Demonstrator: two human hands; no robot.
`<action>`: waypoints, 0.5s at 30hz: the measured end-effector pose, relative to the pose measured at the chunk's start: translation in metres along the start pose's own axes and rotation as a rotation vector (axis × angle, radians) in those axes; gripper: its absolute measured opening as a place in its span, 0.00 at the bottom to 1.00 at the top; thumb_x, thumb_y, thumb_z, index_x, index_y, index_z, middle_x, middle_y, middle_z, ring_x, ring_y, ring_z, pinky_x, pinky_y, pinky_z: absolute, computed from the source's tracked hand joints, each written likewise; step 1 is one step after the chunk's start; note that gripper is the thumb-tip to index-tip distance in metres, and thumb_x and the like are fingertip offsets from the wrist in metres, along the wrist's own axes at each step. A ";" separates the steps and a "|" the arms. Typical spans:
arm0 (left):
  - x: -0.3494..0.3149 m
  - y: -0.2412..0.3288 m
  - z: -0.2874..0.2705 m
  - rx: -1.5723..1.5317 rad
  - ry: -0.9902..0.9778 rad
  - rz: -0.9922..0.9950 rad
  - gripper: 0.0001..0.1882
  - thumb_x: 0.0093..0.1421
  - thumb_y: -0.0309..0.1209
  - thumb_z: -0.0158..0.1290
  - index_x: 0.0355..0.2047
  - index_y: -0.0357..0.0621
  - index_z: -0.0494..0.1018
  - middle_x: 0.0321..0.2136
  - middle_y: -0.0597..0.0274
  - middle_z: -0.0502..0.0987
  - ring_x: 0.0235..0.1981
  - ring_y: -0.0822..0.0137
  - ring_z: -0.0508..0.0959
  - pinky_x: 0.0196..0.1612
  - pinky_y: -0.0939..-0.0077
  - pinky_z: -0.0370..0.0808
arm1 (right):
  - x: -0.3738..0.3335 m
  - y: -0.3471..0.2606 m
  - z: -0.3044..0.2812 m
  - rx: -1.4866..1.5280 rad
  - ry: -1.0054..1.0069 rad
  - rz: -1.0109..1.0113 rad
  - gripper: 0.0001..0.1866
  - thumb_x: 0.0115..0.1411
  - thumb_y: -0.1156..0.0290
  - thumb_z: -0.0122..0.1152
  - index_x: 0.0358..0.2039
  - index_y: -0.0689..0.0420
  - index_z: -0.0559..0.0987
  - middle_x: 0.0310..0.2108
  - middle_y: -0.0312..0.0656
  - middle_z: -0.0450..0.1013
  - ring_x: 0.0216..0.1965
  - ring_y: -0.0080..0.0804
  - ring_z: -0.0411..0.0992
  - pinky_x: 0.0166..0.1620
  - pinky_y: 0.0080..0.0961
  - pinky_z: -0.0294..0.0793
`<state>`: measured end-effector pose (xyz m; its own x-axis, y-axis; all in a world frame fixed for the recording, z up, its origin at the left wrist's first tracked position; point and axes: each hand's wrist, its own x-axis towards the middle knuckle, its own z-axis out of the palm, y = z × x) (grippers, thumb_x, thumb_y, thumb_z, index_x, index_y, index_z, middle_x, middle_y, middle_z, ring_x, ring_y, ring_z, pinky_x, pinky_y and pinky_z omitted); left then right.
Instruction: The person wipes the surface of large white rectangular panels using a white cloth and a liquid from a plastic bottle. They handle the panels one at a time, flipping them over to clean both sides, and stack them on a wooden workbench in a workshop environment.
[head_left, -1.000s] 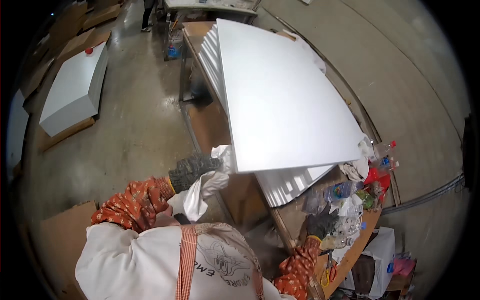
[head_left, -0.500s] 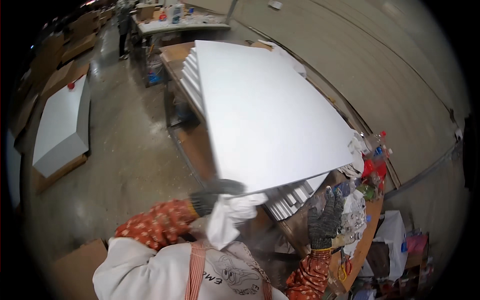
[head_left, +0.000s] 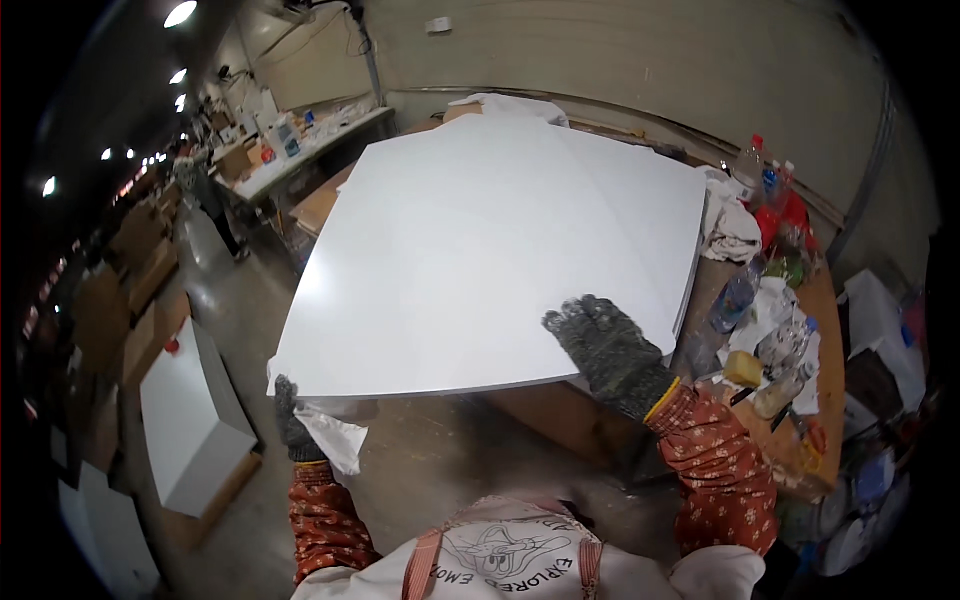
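A large white panel (head_left: 480, 270) lies at an angle across the wooden table, its near edge toward me. My left hand (head_left: 292, 420), in a dark grey knit glove, is closed at the panel's near left corner. A crumpled white cloth (head_left: 338, 438) hangs from that hand; most of its fingers are hidden. My right hand (head_left: 612, 355), gloved the same way, lies over the panel's near right part with its fingers stretched out and nothing in them.
Bottles (head_left: 738, 295), a yellow sponge (head_left: 743, 369) and rags (head_left: 732, 225) crowd the table's right end. On the floor at left, a stack of white panels (head_left: 190, 410) rests on cardboard. A person (head_left: 205, 200) stands beside a farther bench (head_left: 300, 150).
The panel has turned, its near edge now running across in front of me. My right hand has moved from beside the bottles onto the panel; my left has gone to its left corner.
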<state>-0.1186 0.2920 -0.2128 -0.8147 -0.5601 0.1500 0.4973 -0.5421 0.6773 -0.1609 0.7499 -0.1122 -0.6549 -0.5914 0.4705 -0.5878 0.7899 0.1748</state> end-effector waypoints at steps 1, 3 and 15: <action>0.034 0.008 -0.068 0.680 -0.227 0.418 0.23 0.65 0.34 0.40 0.58 0.37 0.61 0.55 0.55 0.67 0.57 0.63 0.64 0.61 0.66 0.58 | 0.011 -0.012 0.000 0.027 0.000 -0.013 0.14 0.58 0.67 0.45 0.44 0.52 0.73 0.42 0.42 0.70 0.46 0.36 0.68 0.50 0.40 0.67; 0.056 -0.005 -0.062 0.654 -0.345 0.297 0.21 0.64 0.33 0.42 0.54 0.33 0.63 0.54 0.52 0.67 0.51 0.62 0.70 0.53 0.65 0.69 | 0.009 -0.006 0.036 -0.205 -0.054 -0.028 0.13 0.59 0.65 0.43 0.42 0.52 0.72 0.39 0.41 0.70 0.45 0.36 0.68 0.50 0.40 0.66; 0.228 0.174 0.061 0.763 -0.454 0.294 0.25 0.61 0.37 0.44 0.55 0.35 0.64 0.51 0.52 0.69 0.50 0.59 0.70 0.56 0.64 0.64 | 0.073 -0.083 0.042 -0.032 0.317 0.246 0.22 0.55 0.65 0.47 0.51 0.51 0.68 0.46 0.43 0.67 0.49 0.41 0.64 0.50 0.47 0.62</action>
<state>-0.2358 0.1085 -0.0166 -0.8060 -0.2236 0.5480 0.5026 0.2304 0.8332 -0.1799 0.6339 -0.1289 -0.5922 -0.3084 0.7445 -0.4130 0.9094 0.0482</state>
